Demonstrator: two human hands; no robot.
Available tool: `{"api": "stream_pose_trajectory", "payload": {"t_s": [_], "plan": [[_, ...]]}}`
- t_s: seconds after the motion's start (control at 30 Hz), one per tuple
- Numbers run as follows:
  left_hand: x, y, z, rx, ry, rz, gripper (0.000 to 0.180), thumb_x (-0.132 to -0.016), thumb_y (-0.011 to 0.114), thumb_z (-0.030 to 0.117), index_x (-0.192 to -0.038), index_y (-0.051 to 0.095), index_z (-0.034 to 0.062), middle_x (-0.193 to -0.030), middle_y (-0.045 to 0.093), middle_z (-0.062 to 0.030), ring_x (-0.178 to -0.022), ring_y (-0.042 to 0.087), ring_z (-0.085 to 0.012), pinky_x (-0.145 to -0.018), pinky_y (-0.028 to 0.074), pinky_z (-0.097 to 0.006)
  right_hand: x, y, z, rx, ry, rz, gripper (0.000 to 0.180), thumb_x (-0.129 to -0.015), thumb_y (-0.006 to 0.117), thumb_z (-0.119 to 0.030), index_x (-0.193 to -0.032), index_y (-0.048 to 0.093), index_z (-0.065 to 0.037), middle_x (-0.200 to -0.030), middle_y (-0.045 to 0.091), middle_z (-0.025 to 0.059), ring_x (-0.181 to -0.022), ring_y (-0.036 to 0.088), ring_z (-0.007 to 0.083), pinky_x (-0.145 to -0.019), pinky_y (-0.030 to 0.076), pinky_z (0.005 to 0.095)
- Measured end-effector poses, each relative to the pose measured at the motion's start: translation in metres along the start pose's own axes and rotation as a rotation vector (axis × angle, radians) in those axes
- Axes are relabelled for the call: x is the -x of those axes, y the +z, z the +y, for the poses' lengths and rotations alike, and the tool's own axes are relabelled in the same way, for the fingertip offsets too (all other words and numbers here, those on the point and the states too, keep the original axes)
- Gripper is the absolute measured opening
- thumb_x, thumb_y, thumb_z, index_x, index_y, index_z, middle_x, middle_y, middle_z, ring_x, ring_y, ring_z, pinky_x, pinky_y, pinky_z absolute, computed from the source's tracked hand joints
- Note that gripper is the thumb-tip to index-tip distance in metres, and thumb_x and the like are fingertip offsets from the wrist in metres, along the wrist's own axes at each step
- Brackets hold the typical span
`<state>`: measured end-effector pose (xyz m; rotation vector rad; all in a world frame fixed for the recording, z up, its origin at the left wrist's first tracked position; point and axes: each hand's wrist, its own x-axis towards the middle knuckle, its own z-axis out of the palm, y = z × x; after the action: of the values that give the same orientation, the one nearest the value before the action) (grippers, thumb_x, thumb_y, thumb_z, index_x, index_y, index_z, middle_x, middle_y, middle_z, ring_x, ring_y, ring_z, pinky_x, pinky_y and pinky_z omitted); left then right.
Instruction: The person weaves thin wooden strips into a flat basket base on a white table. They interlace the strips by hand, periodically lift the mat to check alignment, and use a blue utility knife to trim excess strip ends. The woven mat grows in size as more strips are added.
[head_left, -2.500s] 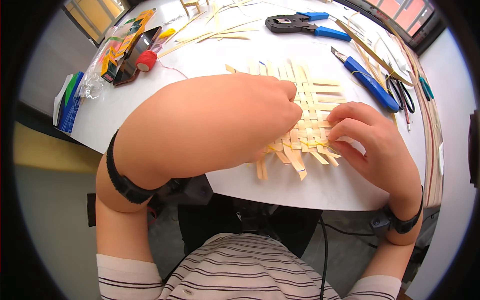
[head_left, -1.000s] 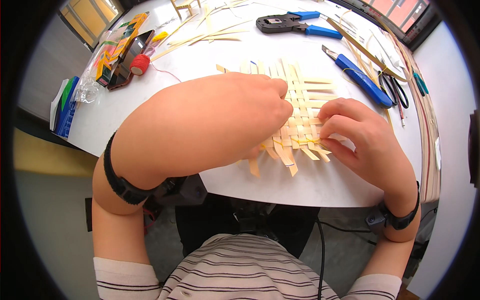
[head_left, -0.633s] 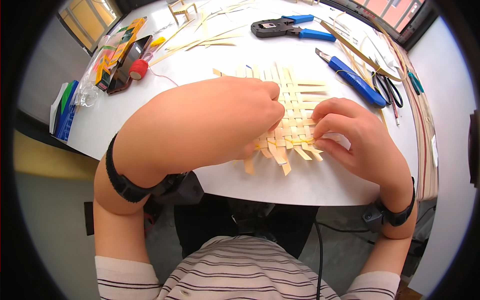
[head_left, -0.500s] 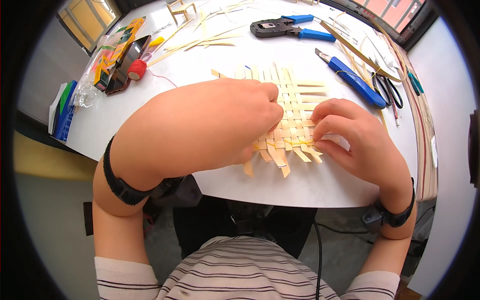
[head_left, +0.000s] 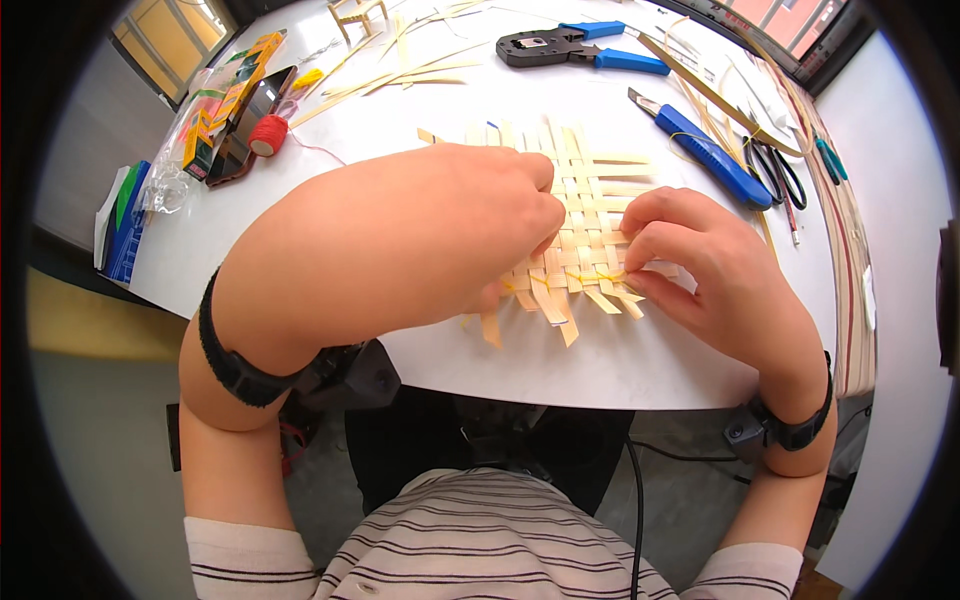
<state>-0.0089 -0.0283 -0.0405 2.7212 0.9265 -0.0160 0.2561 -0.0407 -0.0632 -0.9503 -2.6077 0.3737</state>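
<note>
Left hand [head_left: 470, 225] is lying palm-down across the left half of the woven strip mat [head_left: 585, 225], fingers curled and pressing on it, with the fingertips down near the mat's front edge, though I can't tell if they're actually pinching a strip there. Right hand [head_left: 705, 265] is on the mat's right side, thumb and forefinger closed in a pinch on a thin yellow thread [head_left: 600, 276] that runs across the lower rows of the weave. The mat itself is pale flat strips crossed over and under, sitting on the white table [head_left: 600, 370] close to the near edge, loose strip ends sticking out at the front and top. Both wrists have a black band. Going outward: a blue utility knife [head_left: 705, 150] lies just past the mat on the right, with black-handled scissors [head_left: 775, 170] beside it and long strips running along the table's right side. Up top there's a crimping tool [head_left: 575, 45] with blue handles. Off to the left, well apart from the mat, a spool of red thread [head_left: 267, 135], more loose pale strips [head_left: 390, 75], and a colourful packet [head_left: 225, 110] near the table edge.
</note>
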Motion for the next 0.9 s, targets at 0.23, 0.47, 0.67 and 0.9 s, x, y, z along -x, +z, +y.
{"api": "stream_pose_trajectory", "payload": {"t_s": [0.23,0.47,0.67,0.9], "plan": [[-0.003,-0.006,0.001,0.005,-0.058,-0.069,0.033,-0.072,0.075,0.007,-0.103,0.063,0.0069,-0.111,0.060,-0.0080,-0.101,0.061,-0.0304,-0.089,0.050,-0.039,-0.001,-0.002,0.001,-0.009,-0.018,-0.020,0.019,-0.078,0.076,0.000,-0.088,0.061,-0.006,-0.103,0.063,0.0091,-0.094,0.063,0.0293,-0.080,0.053,0.0367],[0.003,-0.007,0.003,0.024,-0.018,-0.034,0.042,-0.073,0.082,0.021,-0.108,0.064,0.0071,-0.114,0.061,-0.0076,-0.104,0.062,-0.0297,-0.092,0.050,-0.037,0.003,-0.006,0.006,-0.091,-0.024,-0.009,0.017,-0.080,0.073,-0.003,-0.093,0.063,-0.004,-0.102,0.064,0.0098,-0.095,0.062,0.0313,-0.082,0.051,0.0390],[-0.004,0.003,0.015,-0.011,0.078,0.096,0.038,-0.075,0.082,0.027,-0.104,0.067,0.0064,-0.109,0.065,-0.0064,-0.099,0.064,-0.0268,-0.085,0.051,-0.038,0.001,-0.004,0.010,-0.104,-0.046,0.005,0.019,-0.082,0.073,-0.005,-0.099,0.064,-0.004,-0.104,0.065,0.0104,-0.097,0.062,0.0312,-0.083,0.052,0.0390],[-0.012,-0.004,0.012,-0.080,0.057,0.287,0.011,-0.083,0.075,0.017,-0.088,0.071,0.0082,-0.087,0.069,-0.0021,-0.073,0.067,-0.0230,-0.068,0.052,-0.035,0.002,-0.018,0.020,-0.190,-0.055,0.167,0.034,-0.084,0.080,-0.016,-0.111,0.066,-0.002,-0.108,0.068,0.0114,-0.101,0.065,0.0261,-0.090,0.051,0.0354]]}}
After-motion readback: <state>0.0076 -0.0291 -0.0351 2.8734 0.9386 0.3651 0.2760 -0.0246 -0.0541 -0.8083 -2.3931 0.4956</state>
